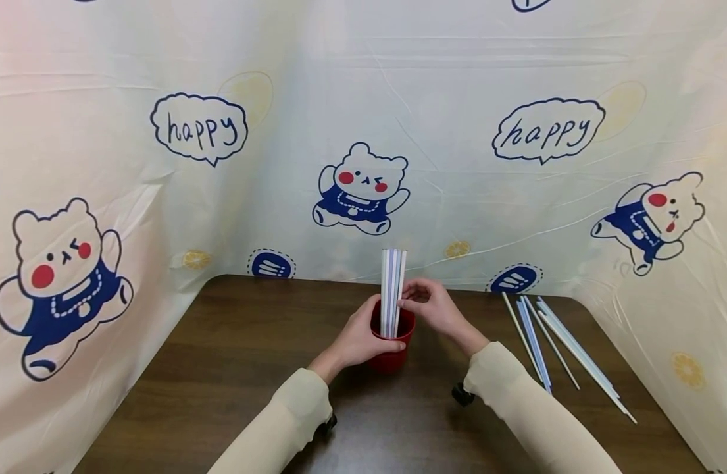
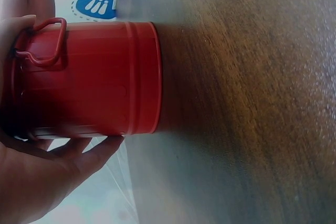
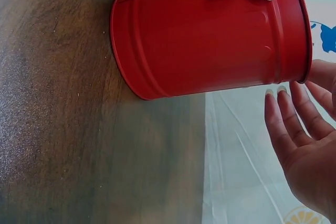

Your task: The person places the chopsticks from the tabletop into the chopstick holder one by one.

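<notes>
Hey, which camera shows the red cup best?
Right wrist: the cup is largest there, visible from base to rim, though cropped above. The left wrist view shows its side, the left hand partly covering the rim end; the head view shows it small, with sticks inside.

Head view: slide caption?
Left hand grips a red cup of upright sticks, right hand beside them; loose sticks lie on the brown table.

The red bucket point(image 3: 210, 40) is smooth, glossy and metal-like. The worktop point(image 1: 239, 342) shows satin wood grain. The backdrop sheet point(image 1: 446, 66) is creased, cloth-like.
</notes>
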Demonstrator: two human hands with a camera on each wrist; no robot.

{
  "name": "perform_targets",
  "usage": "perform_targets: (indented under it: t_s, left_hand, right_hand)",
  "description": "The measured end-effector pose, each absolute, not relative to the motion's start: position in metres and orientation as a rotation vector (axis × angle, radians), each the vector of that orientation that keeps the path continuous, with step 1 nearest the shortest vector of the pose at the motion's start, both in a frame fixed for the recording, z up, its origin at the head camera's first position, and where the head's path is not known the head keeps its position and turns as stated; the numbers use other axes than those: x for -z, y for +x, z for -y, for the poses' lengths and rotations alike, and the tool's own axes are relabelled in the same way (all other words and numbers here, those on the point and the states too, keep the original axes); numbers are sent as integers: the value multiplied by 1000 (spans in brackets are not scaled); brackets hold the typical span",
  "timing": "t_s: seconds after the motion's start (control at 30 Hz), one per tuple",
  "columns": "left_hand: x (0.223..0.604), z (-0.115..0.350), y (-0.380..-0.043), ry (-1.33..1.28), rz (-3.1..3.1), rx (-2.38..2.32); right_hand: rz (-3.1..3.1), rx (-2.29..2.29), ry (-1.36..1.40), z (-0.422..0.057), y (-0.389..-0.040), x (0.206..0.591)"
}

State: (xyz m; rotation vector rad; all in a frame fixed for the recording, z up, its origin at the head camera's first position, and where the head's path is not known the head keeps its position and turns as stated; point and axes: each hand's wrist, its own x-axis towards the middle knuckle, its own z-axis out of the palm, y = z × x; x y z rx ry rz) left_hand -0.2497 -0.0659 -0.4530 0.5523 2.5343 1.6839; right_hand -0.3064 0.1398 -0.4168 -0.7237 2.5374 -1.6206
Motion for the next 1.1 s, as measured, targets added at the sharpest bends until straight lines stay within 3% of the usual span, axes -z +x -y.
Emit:
perform_targets:
  t_s: [0.4,1.1]
  left_hand:
    - [458,66,-250,517,-2522,-1681]
    - [455,67,-250,497,-2519,-1674]
  right_hand:
    - [-2573,1533,-795,-144,-308,430]
    - [-2860,1269,-731,-192,-321,400]
